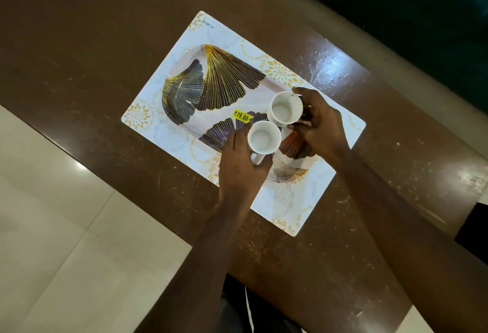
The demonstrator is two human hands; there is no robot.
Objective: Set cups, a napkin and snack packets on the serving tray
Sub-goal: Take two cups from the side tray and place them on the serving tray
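On the brown counter (105, 68) lies a leaf-patterned tray (184, 74). The left hand (239, 163) has its fingers clamped on one white cup (264, 137); the right hand (319, 124) grips the other cup (285, 107). Both cups sit upright over the tray, just beside each other.

Both hands' fingers (297, 92) curled, forearms extended forward

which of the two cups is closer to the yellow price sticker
The cup in the left hand; its rim nearly meets the sticker. The right hand's cup sits farther off.
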